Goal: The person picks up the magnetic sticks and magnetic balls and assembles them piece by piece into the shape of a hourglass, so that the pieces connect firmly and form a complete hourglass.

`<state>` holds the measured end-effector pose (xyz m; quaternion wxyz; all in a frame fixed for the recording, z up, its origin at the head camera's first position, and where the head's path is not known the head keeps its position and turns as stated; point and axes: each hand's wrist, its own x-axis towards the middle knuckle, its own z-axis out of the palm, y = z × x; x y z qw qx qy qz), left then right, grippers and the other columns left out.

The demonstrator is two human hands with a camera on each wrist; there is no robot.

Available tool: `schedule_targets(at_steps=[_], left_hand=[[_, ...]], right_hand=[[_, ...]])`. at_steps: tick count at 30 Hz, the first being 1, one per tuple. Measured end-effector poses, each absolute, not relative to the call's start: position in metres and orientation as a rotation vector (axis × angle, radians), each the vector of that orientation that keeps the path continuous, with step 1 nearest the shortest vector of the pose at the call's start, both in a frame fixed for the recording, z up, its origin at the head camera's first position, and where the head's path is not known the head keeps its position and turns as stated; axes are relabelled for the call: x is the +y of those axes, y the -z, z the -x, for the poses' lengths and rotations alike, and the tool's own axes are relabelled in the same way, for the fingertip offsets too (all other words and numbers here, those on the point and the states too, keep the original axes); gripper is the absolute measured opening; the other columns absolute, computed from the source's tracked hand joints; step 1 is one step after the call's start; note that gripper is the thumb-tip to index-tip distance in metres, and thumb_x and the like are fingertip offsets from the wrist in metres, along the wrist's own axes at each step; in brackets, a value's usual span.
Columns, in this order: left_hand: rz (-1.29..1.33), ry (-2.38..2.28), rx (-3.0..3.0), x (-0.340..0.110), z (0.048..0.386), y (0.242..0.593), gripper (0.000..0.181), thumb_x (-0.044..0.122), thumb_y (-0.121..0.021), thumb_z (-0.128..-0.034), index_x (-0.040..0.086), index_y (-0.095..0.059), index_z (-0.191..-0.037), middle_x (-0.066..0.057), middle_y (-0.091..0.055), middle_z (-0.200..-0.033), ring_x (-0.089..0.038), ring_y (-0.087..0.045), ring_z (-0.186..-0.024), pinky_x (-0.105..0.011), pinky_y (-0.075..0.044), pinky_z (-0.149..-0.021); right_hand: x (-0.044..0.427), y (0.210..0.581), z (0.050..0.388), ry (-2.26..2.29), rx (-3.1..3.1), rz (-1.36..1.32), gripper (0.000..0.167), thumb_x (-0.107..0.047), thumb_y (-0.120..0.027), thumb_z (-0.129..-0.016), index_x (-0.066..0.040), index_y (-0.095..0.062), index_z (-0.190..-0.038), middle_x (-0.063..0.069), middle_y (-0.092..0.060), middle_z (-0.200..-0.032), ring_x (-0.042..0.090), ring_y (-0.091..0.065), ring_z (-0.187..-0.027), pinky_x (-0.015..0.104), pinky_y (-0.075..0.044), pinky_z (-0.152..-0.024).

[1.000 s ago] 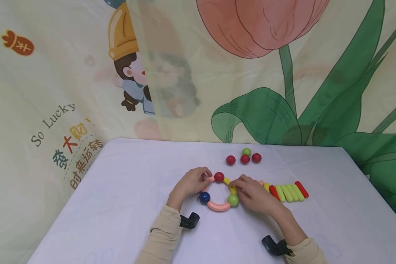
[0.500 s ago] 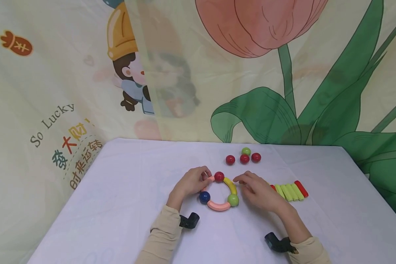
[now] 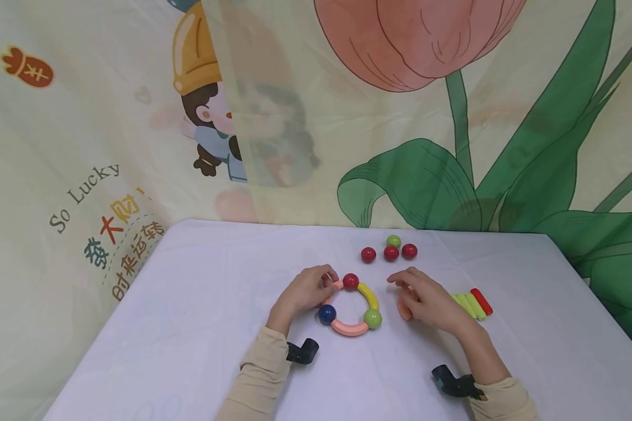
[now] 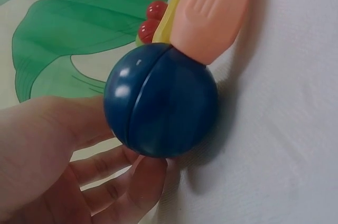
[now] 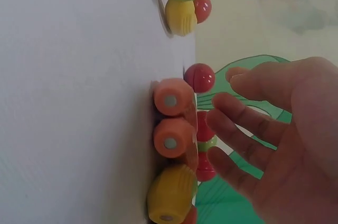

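Observation:
On the white table lies a ring of magnetic balls and rods: a red ball [image 3: 350, 281], a curved yellow rod [image 3: 369, 296], a green ball [image 3: 372, 318], a curved pink rod [image 3: 349, 329] and a blue ball [image 3: 327, 314]. My left hand [image 3: 308, 287] pinches another pink rod at the ring's upper left, mostly covered by the fingers; the blue ball hides that grip in the left wrist view. Right of the ring, my right hand [image 3: 429, 301] hovers with relaxed fingers, holding nothing. Beneath it are pink rods [image 5: 171, 138] with metal ends and a yellow rod [image 5: 171, 195].
Behind the ring stand several loose balls, among them a red ball [image 3: 368, 255] and a green ball [image 3: 393, 240]. Light green rods [image 3: 470, 306] and a red rod [image 3: 481, 301] continue the row at the right. A printed cloth [image 3: 289, 204] hangs behind the table.
My right hand has let go of the yellow rod in the ring and moved right, over the row of rods. The left hand stays at its place on the ring.

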<state>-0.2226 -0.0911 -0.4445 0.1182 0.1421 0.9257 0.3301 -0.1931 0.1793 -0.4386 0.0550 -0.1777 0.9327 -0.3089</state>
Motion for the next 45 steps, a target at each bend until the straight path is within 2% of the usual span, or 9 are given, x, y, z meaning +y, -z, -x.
schedule_targets(at_steps=[2,5,9,11,20,29,36,45], left_hand=[[-0.416,-0.964,2.709,-0.091,0.222,0.444,0.018,0.023,-0.062,-0.0902,0.015,-0.062,-0.106,0.0,-0.059,-0.083,-0.012,-0.052,-0.069,-0.024,-0.043,-0.062],[-0.419,-0.967,2.709,-0.091,0.222,0.444,0.018,0.022,-0.062,-0.0903,0.015,-0.062,-0.106,-0.001,-0.059,-0.083,-0.012,-0.052,-0.07,-0.024,-0.042,-0.062],[-0.41,-0.973,2.703,-0.09,0.221,0.443,0.018,0.022,-0.062,-0.0903,0.014,-0.062,-0.107,-0.001,-0.059,-0.084,-0.013,-0.052,-0.07,-0.025,-0.042,-0.062],[-0.402,-0.973,2.7,-0.09,0.221,0.442,0.018,0.022,-0.062,-0.0902,0.014,-0.062,-0.107,-0.001,-0.059,-0.084,-0.013,-0.052,-0.069,-0.025,-0.042,-0.061],[-0.401,-0.968,2.706,-0.09,0.221,0.443,0.017,0.022,-0.062,-0.0903,0.015,-0.062,-0.106,-0.001,-0.058,-0.083,-0.013,-0.052,-0.07,-0.025,-0.041,-0.061],[-0.398,-0.96,2.709,-0.09,0.221,0.444,0.018,0.023,-0.062,-0.0901,0.015,-0.062,-0.106,-0.001,-0.058,-0.084,-0.014,-0.052,-0.072,-0.025,-0.041,-0.063],[-0.395,-0.963,2.706,-0.09,0.221,0.444,0.018,0.022,-0.062,-0.0902,0.015,-0.062,-0.106,-0.001,-0.058,-0.084,-0.014,-0.051,-0.073,-0.025,-0.041,-0.063],[-0.399,-0.955,2.694,-0.09,0.222,0.444,0.019,0.025,-0.061,-0.091,0.015,-0.062,-0.108,0.0,-0.058,-0.085,-0.014,-0.052,-0.074,-0.025,-0.042,-0.064]], right_hand=[[0.182,0.438,0.194,0.948,2.826,0.513,0.032,-0.012,-0.061,-0.089,-0.014,-0.058,-0.121,0.006,-0.057,-0.115,0.019,-0.054,-0.094,0.025,-0.053,-0.072],[0.187,0.436,0.195,0.952,2.831,0.484,0.032,-0.011,-0.06,-0.09,-0.013,-0.057,-0.122,0.008,-0.056,-0.116,0.022,-0.055,-0.098,0.033,-0.055,-0.077],[0.195,0.433,0.195,0.948,2.85,0.488,0.032,-0.009,-0.058,-0.09,-0.011,-0.057,-0.122,0.009,-0.057,-0.116,0.026,-0.053,-0.107,0.047,-0.052,-0.086],[0.198,0.432,0.195,0.951,2.852,0.49,0.032,-0.01,-0.059,-0.09,-0.011,-0.056,-0.123,0.01,-0.057,-0.117,0.028,-0.053,-0.108,0.049,-0.051,-0.087],[0.213,0.433,0.199,0.951,2.873,0.469,0.034,-0.012,-0.06,-0.09,-0.01,-0.056,-0.124,0.013,-0.056,-0.119,0.03,-0.053,-0.107,0.041,-0.055,-0.078],[0.228,0.436,0.201,0.946,2.877,0.45,0.031,-0.01,-0.059,-0.091,-0.007,-0.056,-0.122,0.014,-0.056,-0.119,0.03,-0.053,-0.105,0.04,-0.055,-0.079],[0.238,0.434,0.201,0.962,2.875,0.465,0.03,-0.009,-0.058,-0.091,-0.004,-0.056,-0.121,0.014,-0.057,-0.118,0.029,-0.053,-0.105,0.046,-0.05,-0.086],[0.264,0.43,0.2,0.944,2.902,0.395,0.031,-0.01,-0.056,-0.093,-0.001,-0.054,-0.123,0.018,-0.057,-0.119,0.033,-0.054,-0.105,0.045,-0.05,-0.085]])
